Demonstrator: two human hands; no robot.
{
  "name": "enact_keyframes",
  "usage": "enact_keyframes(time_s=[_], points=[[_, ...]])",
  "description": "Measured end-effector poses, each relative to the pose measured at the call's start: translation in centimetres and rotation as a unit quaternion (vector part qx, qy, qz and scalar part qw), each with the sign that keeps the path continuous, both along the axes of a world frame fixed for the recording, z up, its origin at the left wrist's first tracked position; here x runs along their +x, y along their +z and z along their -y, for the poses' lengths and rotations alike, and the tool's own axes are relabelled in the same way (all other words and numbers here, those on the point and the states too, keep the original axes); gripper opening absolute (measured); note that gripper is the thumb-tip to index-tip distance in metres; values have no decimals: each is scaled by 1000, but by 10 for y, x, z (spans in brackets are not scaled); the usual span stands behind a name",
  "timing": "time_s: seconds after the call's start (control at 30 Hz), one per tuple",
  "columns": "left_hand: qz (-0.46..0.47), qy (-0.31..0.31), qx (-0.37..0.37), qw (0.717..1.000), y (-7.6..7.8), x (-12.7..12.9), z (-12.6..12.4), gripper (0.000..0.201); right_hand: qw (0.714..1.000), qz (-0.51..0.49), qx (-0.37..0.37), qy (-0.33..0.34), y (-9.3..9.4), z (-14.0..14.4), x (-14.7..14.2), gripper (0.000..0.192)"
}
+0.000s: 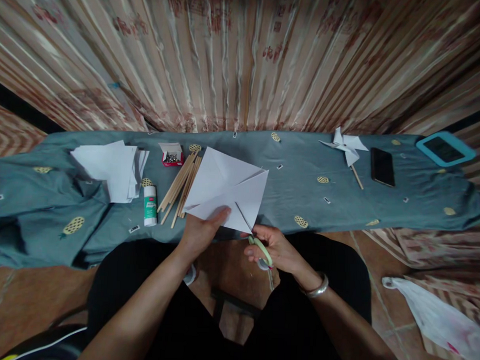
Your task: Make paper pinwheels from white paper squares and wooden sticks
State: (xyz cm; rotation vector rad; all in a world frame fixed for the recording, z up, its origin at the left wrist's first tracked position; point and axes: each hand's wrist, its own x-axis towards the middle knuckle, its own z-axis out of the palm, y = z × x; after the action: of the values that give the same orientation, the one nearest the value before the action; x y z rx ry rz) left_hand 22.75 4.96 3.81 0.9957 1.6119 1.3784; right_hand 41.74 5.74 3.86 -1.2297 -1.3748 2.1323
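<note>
No legible txt; glue stick (150, 206) label too blurry.

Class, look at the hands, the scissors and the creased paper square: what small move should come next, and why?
Probably close the scissors a little further along the diagonal crease. The right hand has the blades in the paper square, the left hand steadies its edge, and the cut looks short.
</note>
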Motion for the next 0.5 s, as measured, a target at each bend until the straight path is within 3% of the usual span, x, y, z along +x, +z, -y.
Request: enact_keyframes(time_s=[0.27, 0.5], points=[[-6, -25, -8, 1000, -1, 3, 4, 31, 999, -7, 39, 7, 1, -1, 0, 41], [3, -27, -8, 1000, 2, 3, 4, 29, 1000, -13, 26, -1, 0, 0, -1, 43]])
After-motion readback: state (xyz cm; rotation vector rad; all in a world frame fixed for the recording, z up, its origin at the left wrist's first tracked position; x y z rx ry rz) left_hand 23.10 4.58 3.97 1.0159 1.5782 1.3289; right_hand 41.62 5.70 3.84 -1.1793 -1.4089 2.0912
